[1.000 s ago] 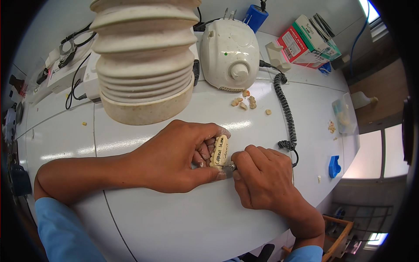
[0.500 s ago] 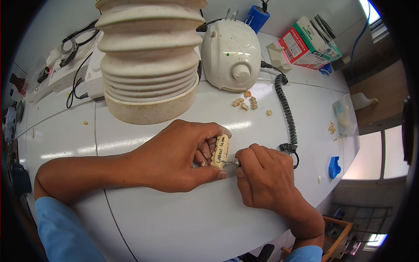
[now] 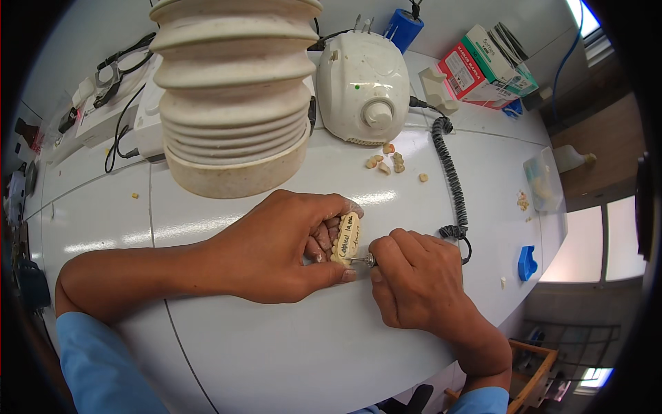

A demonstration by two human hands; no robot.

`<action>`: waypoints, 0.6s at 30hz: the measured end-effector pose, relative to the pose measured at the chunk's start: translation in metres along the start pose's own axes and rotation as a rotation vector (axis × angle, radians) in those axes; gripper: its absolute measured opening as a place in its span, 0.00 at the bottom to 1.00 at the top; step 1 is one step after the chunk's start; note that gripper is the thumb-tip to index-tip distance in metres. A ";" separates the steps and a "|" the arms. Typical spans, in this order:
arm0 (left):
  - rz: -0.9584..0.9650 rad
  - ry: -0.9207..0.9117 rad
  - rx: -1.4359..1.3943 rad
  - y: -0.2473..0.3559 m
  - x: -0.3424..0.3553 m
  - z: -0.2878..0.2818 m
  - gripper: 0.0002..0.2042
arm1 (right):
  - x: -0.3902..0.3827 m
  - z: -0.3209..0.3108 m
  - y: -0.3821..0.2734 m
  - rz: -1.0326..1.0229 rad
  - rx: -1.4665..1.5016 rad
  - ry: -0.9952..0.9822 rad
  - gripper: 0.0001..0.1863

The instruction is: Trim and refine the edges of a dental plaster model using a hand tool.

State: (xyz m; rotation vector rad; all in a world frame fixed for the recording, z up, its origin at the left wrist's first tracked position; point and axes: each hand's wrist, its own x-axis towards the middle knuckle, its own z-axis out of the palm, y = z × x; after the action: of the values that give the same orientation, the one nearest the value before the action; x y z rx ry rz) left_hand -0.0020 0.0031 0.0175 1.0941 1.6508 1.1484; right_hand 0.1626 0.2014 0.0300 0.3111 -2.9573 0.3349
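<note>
Between the thumb and fingers of my left hand [image 3: 289, 248] is a cream dental cast [image 3: 348, 238], with tooth shapes along its left edge and handwriting on its flat face. White dust coats those fingertips. My right hand [image 3: 417, 272] is wrapped round a rotary handpiece [image 3: 370, 260], whose body is mostly hidden in the fist. Its thin metal bur reaches left to the lower part of the cast and appears to touch it. A black coiled cord [image 3: 452, 172] runs from behind my right hand up to a white control box [image 3: 365, 90] with a round knob.
A wide ribbed suction hose [image 3: 234, 103] hangs over the table, just beyond my left hand. Several small tooth-coloured pieces [image 3: 398, 163] lie before the control box. To the right are a blue piece [image 3: 527, 263] and a clear plastic tub [image 3: 543, 179]; glove boxes [image 3: 483, 69] stand behind.
The cast and the handpiece tip have shifted very slightly left, together with my right hand. Both grips stay the same.
</note>
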 end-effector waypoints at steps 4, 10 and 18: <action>0.010 0.003 0.024 0.000 0.000 0.000 0.32 | 0.001 -0.001 0.000 0.016 -0.017 -0.008 0.13; 0.005 0.001 0.014 0.001 -0.001 -0.001 0.31 | 0.001 -0.002 0.000 0.002 -0.011 -0.014 0.12; 0.010 -0.007 0.037 0.001 -0.001 -0.001 0.32 | 0.000 -0.002 0.001 -0.003 -0.007 -0.022 0.12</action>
State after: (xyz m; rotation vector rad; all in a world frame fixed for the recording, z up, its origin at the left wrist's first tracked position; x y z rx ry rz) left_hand -0.0021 0.0020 0.0186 1.1298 1.6687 1.1228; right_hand 0.1622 0.2023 0.0314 0.3207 -2.9789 0.3235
